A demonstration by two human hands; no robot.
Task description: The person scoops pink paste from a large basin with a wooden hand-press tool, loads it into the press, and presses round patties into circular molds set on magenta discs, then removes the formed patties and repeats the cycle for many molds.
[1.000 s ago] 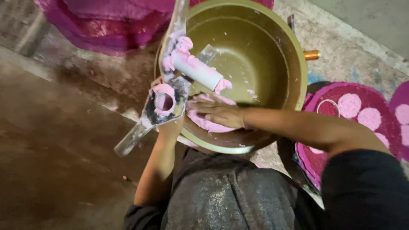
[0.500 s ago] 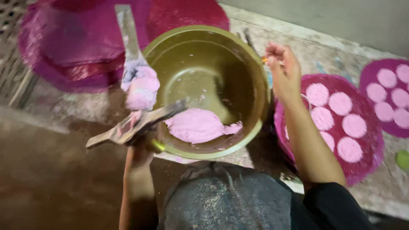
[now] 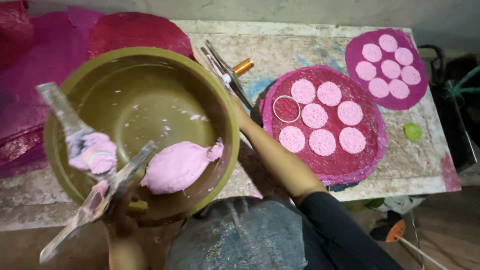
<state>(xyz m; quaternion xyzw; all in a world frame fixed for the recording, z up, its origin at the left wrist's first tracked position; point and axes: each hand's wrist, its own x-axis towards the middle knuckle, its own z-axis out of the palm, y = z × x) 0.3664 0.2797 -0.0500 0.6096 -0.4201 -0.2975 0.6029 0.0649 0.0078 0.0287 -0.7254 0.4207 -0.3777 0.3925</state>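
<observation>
A big olive-green bowl [image 3: 150, 52] stands on a stone slab and holds a lump of pink dough [image 3: 177, 165]. My left hand [image 3: 122, 217], low at the bowl's near rim, is shut on a hinged metal press [image 3: 122, 177] whose two arms spread over the bowl. A wad of pink dough [image 3: 92, 152] clings to the press. My right hand [image 3: 240, 111] reaches along the bowl's right rim towards metal tongs with an orange handle [image 3: 243, 66]. Its fingers are hidden by the rim.
A round magenta mat [image 3: 370, 155] to the right carries several pink dough discs and a metal ring [image 3: 286, 109]. A smaller mat [image 3: 355, 47] with more discs lies at the back right. More magenta mats [image 3: 135, 30] are stacked behind the bowl. A green blob [image 3: 413, 131] sits near the slab's right edge.
My right hand has dropped from above the bowl's right rim down beside it, near the tongs. The press in my left hand stays over the bowl's left side.
</observation>
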